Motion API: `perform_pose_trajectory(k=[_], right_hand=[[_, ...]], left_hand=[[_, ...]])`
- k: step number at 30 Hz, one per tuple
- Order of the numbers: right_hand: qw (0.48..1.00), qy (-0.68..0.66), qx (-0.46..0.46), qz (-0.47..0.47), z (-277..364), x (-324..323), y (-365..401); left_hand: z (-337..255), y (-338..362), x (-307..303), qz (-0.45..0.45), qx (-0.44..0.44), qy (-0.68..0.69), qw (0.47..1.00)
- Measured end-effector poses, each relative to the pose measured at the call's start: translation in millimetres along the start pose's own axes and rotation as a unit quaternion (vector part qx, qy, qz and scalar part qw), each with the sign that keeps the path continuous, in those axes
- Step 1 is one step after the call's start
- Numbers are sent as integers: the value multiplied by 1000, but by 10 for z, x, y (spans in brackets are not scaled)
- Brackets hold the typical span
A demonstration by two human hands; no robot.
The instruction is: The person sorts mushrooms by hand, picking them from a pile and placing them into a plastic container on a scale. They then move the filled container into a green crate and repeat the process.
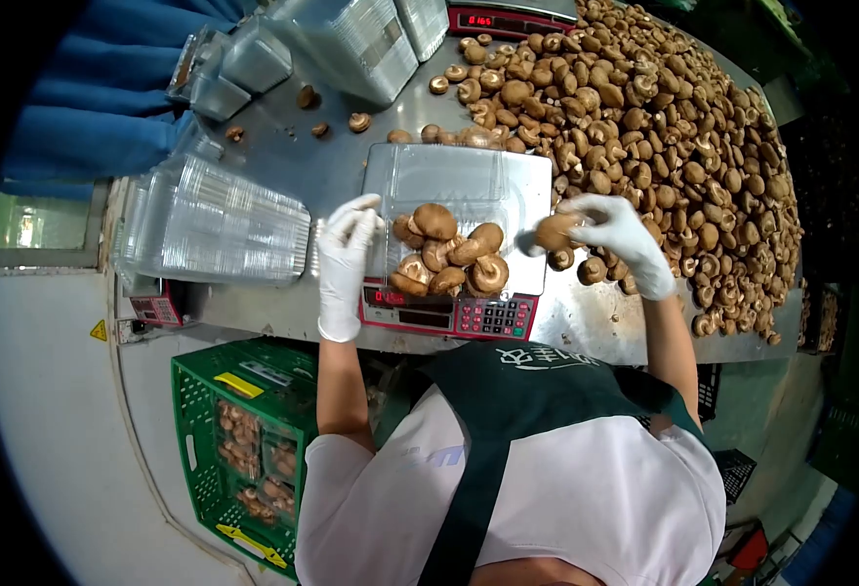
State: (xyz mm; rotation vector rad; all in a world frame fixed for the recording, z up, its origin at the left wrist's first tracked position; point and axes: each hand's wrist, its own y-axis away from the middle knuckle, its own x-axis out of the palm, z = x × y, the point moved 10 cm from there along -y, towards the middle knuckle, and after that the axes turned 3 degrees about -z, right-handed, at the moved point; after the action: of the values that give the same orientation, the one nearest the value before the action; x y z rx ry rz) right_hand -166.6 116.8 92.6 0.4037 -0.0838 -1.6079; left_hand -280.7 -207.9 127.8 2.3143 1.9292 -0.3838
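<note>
One mushroom [553, 231] pinched in closed fingers of right hand [617, 239], just right of clear tray [449, 181] on scale [493, 317]; tray leftward of grip, part-filled at near end; left hand [344, 256] nearer, fingers extended against tray's left edge, gripping nothing.

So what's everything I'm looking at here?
mushrooms: large heap, brown, table's right side
clear tray: one, holding about eight mushrooms, on the scale
scale: one, red front, before the person
second scale: one, red, far edge
empty tray stacks: several, clear, left of the scale
crate: one, green, below the table
table: one, grey steel
left hand: white glove, at the tray's left edge
right hand: white glove, holding a mushroom
</note>
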Motion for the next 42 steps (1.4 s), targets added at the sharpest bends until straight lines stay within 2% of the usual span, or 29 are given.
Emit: perform_pose_trajectory(k=[2, 3, 5, 6, 8, 10, 12, 14, 15, 17, 18, 19, 20, 22, 23, 24, 26, 27, 28, 31, 32, 34, 36, 38, 39, 40, 42], right_hand=[[998, 43, 13, -50, -309, -366, 387], [995, 21, 19, -98, -453, -554, 645], [974, 28, 107, -196, -793, -941, 1230], [968, 23, 115, -220, -1263, -1235, 1521], [930, 85, 172, -313, -1684, -1630, 2238], [894, 68, 231, -379, -2392, -2048, 3022], [871, 72, 301, -381, -3357, -2428, 3788], [841, 128, 390, -351, -3608, -2400, 4177], [842, 127, 390, -352, -3749, -2435, 4287], [816, 256, 372, -361, -4063, -2687, 4419], [826, 327, 259, -380, -4083, -2775, 4280], [852, 299, 247, -352, -3849, -2658, 4012], [876, 270, 234, -325, -3327, -2411, 3532], [868, 302, 219, -327, -2846, -2258, 2962], [884, 253, 224, -323, -2513, -2092, 2635], [898, 202, 228, -318, -2184, -1907, 2318], [910, 266, 104, -300, -1529, -1609, 1728], [922, 259, 85, -274, -1327, -1447, 1470], [933, 253, 66, -248, -1113, -1277, 1239], [964, 187, 6, -189, -380, -717, 763], [975, 143, -25, -167, -191, -514, 653], [998, 14, -14, -62, 84, 7, 463], [992, -88, -78, 40, 450, 541, 347], [977, -165, -93, 102, 530, 933, 247], [971, -183, -138, 66, 539, 945, 155], [974, -198, -99, 53, 501, 923, 107], [989, -134, -54, -10, 297, 651, -20]], left_hand=[[139, -34, -179, -15, -27, 12, 999], [183, -30, -256, -29, -42, 23, 998], [277, -44, -370, -24, -35, 17, 999], [334, -42, -412, -19, -35, 8, 999], [277, 1, -443, 4, -32, -20, 999], [268, 51, -473, 27, -27, -48, 998], [220, 80, -443, 67, 8, -69, 995], [221, 150, -413, 94, -7, -71, 993], [229, 201, -363, 122, -22, -70, 990], [37, 306, -246, 157, 2, -119, 981], [-41, 366, -146, 190, 25, -168, 967], [-76, 406, -67, 212, 42, -186, 959], [-119, 444, 0, 217, 79, -193, 954], [-66, 502, 100, 224, 86, -239, 941], [-18, 491, 105, 203, 44, -235, 950], [-6, 481, 115, 203, 48, -234, 950], [194, 420, 26, 168, -37, -203, 964], [97, 399, 9, 149, 9, -188, 971], [73, 394, -9, 150, 12, -187, 971], [4, 356, -258, 41, -46, -9, 998], [-61, 335, -264, 33, -26, 17, 999], [-355, 343, -109, 46, 11, -26, 999], [-591, 387, 232, 79, 22, -2, 997], [-789, 405, 607, 154, 105, -70, 980], [-772, 400, 718, 179, 102, -11, 979], [-756, 348, 708, 175, 103, -10, 979], [-788, 182, 481, 61, 132, 22, 989]])
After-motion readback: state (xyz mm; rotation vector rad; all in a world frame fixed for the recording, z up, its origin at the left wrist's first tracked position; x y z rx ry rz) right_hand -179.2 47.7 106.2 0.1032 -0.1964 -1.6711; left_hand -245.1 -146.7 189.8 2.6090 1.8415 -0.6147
